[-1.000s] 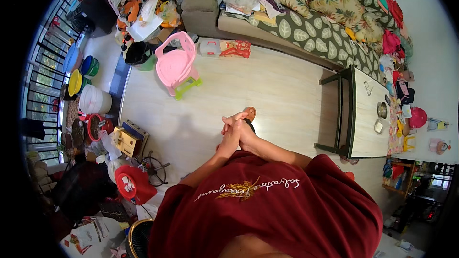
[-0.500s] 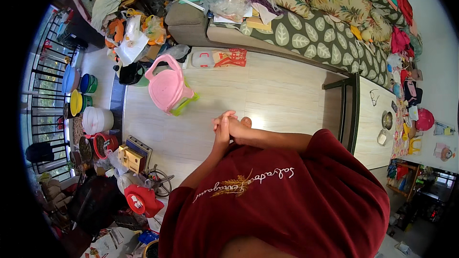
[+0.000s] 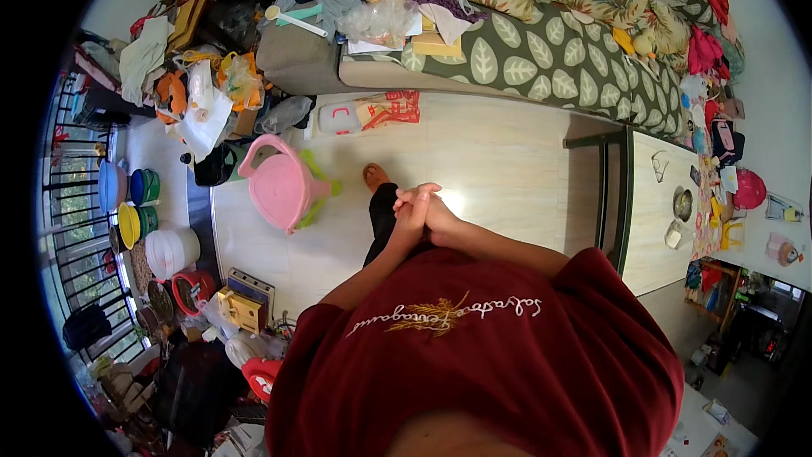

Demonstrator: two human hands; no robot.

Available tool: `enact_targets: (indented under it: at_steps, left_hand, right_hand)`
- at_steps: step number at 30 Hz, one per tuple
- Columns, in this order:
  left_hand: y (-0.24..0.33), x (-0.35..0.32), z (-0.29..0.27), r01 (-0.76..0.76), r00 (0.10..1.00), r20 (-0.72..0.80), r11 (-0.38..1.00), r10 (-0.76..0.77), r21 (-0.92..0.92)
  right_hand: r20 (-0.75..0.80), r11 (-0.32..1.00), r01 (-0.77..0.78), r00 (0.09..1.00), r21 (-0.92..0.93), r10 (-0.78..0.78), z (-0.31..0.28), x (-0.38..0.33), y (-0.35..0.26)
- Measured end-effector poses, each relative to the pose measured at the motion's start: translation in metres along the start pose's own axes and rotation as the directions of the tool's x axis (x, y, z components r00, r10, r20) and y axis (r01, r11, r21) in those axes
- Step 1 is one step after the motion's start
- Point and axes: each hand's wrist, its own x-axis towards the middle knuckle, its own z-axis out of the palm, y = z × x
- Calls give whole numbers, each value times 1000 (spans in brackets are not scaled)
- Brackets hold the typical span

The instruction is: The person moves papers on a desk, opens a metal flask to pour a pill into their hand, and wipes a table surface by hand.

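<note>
My left hand and my right hand are clasped together in front of my dark red shirt. The fingers of both are closed round each other, and no object shows between them. Beyond my hands, a foot in a brown sandal and a dark trouser leg show on the floor. Nearest on the left stands a small pink chair with green legs, well apart from my hands.
A sofa with a leaf-patterned cover runs along the far side. On the right is a pale table with eyeglasses and a metal bowl. Buckets, such as a white one, line the left. Plastic bags lie before the sofa.
A sandalled foot and trouser leg have come forward left of my hands. The view has shifted, and the pink chair appears lower and further left. My hands stay clasped.
</note>
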Motion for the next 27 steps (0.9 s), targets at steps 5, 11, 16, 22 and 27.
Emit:
enact_targets:
  at_steps: [5, 11, 16, 22, 27]
  left_hand:
    - [1, 78, -24, -38, 997, 78, 993, 29, 111]
    - [15, 154, -67, -56, 993, 119, 963, 25, 265]
    - [24, 184, -100, -15, 996, 92, 939, -18, 344]
    - [12, 233, -114, 3, 1000, 12, 895, -10, 446]
    - [71, 242, -123, -37, 996, -73, 993, 46, 115]
  right_hand:
    - [-48, 996, 80, 996, 29, -79, 5, 48, -47]
    - [-110, 979, 97, 991, 180, -78, 52, 96, -100]
    - [-68, 985, 86, 995, 151, -77, 80, 124, -130]
    - [4, 987, -20, 1000, 158, 20, 91, 164, -158]
    - [89, 991, -45, 995, 127, 34, 99, 198, -177]
